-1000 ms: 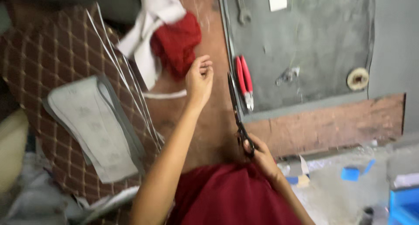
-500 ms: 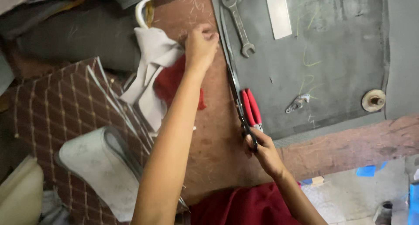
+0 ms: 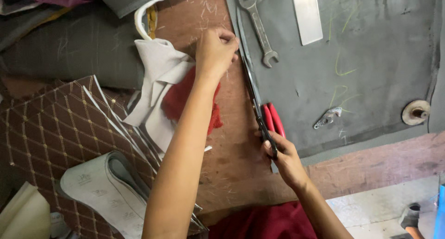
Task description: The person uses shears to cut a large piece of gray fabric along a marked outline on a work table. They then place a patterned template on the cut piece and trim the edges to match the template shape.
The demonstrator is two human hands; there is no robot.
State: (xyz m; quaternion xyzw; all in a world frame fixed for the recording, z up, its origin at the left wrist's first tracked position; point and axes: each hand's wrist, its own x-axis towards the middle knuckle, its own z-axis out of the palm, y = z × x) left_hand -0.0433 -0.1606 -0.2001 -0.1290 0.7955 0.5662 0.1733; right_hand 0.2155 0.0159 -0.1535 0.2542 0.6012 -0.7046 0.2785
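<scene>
Long black scissors (image 3: 254, 93) lie along the left edge of a grey sheet (image 3: 361, 67) on a brown table (image 3: 232, 169). My right hand (image 3: 285, 158) grips the scissors' handles at the near end of that edge. My left hand (image 3: 215, 49) is farther up the same edge, beside the blade tips, with its fingers pinched on the grey sheet's border. Red-handled pliers (image 3: 276, 118) rest on the sheet just beside the scissors and my right hand.
A steel wrench (image 3: 258, 28), a flat metal bar (image 3: 307, 14), a small metal clip (image 3: 327, 117) and a round spool (image 3: 415, 112) lie on the grey sheet. White cloth (image 3: 155, 77) and red cloth (image 3: 183, 100) sit under my left arm. Brown quilted panels (image 3: 51, 123) fill the left.
My left hand has moved farther along the sheet's edge, away from me. The scissors and my right hand have followed forward along that edge, and the view has closed in.
</scene>
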